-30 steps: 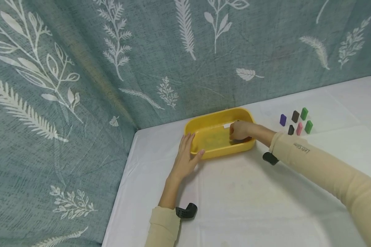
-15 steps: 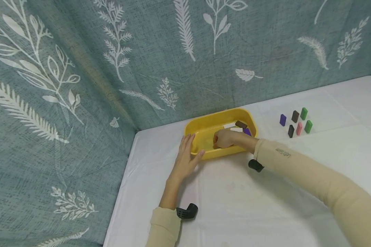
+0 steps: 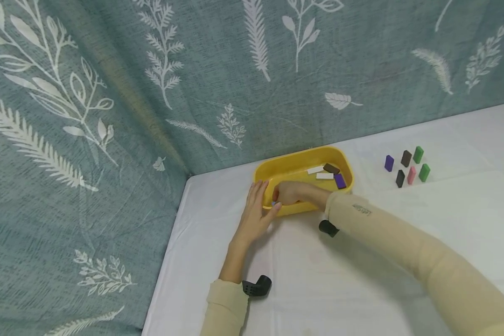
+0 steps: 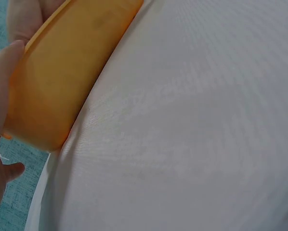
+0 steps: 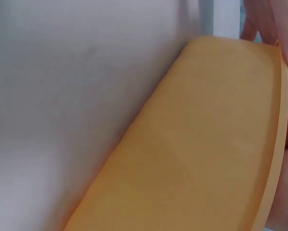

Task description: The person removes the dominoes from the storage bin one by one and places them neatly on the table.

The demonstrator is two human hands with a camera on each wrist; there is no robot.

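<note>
My left hand steadies the near left corner of a yellow plastic tray; its fingers lie straight along the left end and the thumb rests at the front rim. Inside the tray's left end, my right hand has its fingers curled downward. A sliver of a small pale blue block shows at these fingertips, mostly covered by the hand. At the tray's right end lie two white blocks, a dark brown block and a purple block. Both wrist views show mainly the tray's outer wall.
Several small blocks stand upright on the white table right of the tray: purple, dark brown, black, pink and two green blocks. A leaf-patterned curtain rises close behind the tray.
My right hand has moved left inside the tray, from its right end to its left end, uncovering the white, brown and purple blocks. My left hand has stayed at the corner.
</note>
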